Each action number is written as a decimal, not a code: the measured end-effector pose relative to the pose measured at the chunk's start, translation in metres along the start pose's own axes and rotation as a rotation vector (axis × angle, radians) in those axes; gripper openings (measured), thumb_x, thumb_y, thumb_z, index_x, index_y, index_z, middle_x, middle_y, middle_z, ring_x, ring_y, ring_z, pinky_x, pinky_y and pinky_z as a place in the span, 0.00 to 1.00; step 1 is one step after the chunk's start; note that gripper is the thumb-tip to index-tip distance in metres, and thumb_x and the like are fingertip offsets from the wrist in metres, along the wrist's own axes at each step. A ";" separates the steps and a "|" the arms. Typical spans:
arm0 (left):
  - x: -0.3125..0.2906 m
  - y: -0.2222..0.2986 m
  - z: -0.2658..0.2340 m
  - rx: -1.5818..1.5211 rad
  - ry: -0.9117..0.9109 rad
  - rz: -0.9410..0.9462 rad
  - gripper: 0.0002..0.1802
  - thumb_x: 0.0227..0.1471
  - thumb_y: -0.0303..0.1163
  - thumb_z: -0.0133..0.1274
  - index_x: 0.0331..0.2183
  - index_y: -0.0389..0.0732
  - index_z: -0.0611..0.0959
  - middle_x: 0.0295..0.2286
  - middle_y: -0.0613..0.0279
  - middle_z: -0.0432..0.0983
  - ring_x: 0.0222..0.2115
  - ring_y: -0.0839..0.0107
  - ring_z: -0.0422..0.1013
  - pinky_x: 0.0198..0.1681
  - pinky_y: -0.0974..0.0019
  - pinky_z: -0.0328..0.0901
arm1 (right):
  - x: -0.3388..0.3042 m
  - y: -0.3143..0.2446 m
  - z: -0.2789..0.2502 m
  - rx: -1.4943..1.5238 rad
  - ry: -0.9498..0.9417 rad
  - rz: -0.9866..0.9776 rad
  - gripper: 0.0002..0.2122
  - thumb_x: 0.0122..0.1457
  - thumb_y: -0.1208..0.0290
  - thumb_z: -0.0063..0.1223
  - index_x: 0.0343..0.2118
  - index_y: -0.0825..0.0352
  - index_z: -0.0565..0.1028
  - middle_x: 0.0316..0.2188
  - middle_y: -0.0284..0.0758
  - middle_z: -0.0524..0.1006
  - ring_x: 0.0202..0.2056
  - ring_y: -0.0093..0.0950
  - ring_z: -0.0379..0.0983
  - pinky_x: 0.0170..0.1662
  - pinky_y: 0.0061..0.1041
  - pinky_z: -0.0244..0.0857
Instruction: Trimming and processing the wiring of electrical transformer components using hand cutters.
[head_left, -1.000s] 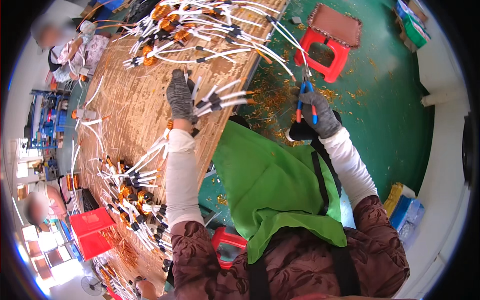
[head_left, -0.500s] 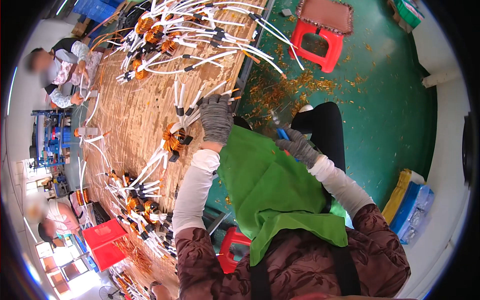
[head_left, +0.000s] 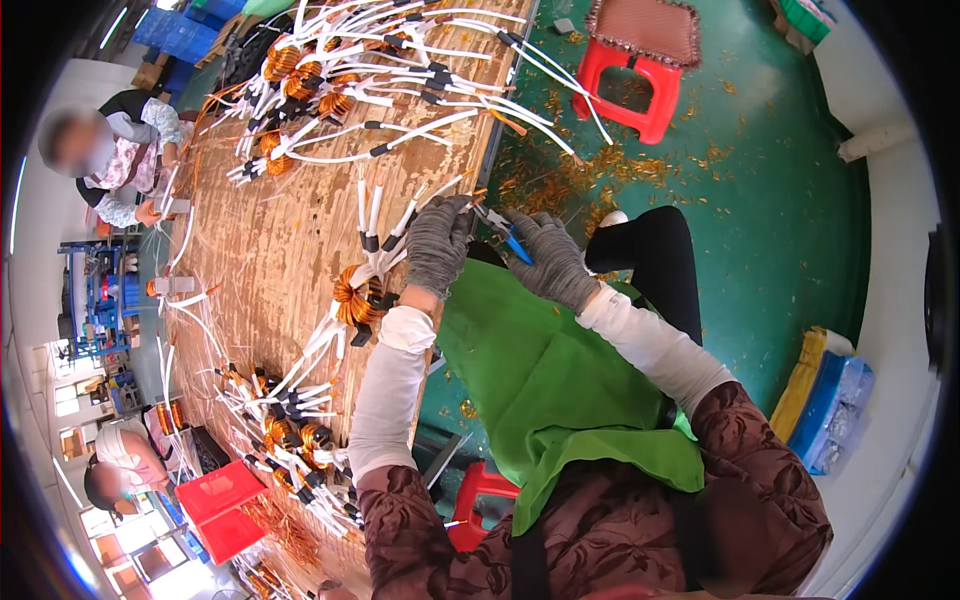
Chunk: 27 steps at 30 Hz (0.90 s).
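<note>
A copper-wound coil [head_left: 355,297] with white-sleeved leads and black bands lies near the edge of the wooden table [head_left: 290,210]. My gloved left hand [head_left: 437,238] is closed round some of its leads, whose bare copper ends stick out beyond the fingers. In my gloved right hand [head_left: 548,258] are blue-handled pliers [head_left: 515,240]. Their metal jaws reach the lead ends beside my left fingertips; whether they are clamped on a wire is too small to tell.
More coils [head_left: 300,75] with long white leads lie at the table's far end, others [head_left: 285,430] at the near left. A red stool [head_left: 655,112] with a brown cushion stands on the green floor amid copper scraps [head_left: 560,185]. Two people work across the table, near a red bin [head_left: 215,500].
My right hand has moved left and up, bringing the pliers from over my lap to the lead ends. My left hand keeps its hold on the leads.
</note>
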<state>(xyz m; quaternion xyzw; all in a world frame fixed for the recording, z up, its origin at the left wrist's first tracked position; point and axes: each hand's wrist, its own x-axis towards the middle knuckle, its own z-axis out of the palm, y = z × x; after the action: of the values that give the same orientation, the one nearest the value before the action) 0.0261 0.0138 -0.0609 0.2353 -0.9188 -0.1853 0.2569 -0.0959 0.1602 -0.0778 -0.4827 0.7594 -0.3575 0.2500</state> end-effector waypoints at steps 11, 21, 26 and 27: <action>0.003 0.001 -0.008 -0.112 -0.010 -0.073 0.10 0.47 0.27 0.47 0.34 0.39 0.79 0.26 0.48 0.73 0.28 0.51 0.69 0.35 0.56 0.63 | 0.003 -0.008 0.004 -0.040 0.054 -0.015 0.27 0.41 0.68 0.52 0.50 0.63 0.65 0.39 0.47 0.68 0.42 0.47 0.64 0.46 0.41 0.59; 0.002 0.011 0.000 -0.222 0.043 -0.187 0.09 0.46 0.28 0.50 0.31 0.36 0.79 0.26 0.47 0.74 0.27 0.53 0.70 0.34 0.58 0.64 | 0.007 -0.025 -0.003 -0.205 0.198 -0.078 0.26 0.40 0.72 0.52 0.49 0.63 0.66 0.35 0.45 0.69 0.39 0.43 0.65 0.42 0.39 0.62; -0.006 0.003 0.003 -0.048 0.026 -0.089 0.10 0.46 0.29 0.51 0.31 0.34 0.79 0.25 0.48 0.74 0.26 0.56 0.71 0.32 0.62 0.65 | 0.003 -0.020 -0.014 0.362 -0.182 0.135 0.25 0.40 0.75 0.50 0.47 0.64 0.67 0.31 0.44 0.69 0.33 0.40 0.67 0.36 0.37 0.63; -0.006 0.000 0.000 -0.229 -0.066 -0.218 0.10 0.46 0.30 0.51 0.31 0.34 0.79 0.25 0.49 0.75 0.25 0.61 0.72 0.31 0.64 0.65 | 0.003 -0.018 -0.018 0.526 -0.313 0.203 0.25 0.40 0.76 0.50 0.47 0.65 0.67 0.29 0.44 0.69 0.32 0.39 0.67 0.35 0.37 0.64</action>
<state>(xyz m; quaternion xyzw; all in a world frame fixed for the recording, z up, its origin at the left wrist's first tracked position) 0.0304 0.0174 -0.0632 0.2967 -0.8685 -0.3234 0.2303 -0.1001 0.1582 -0.0526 -0.3726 0.6374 -0.4364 0.5144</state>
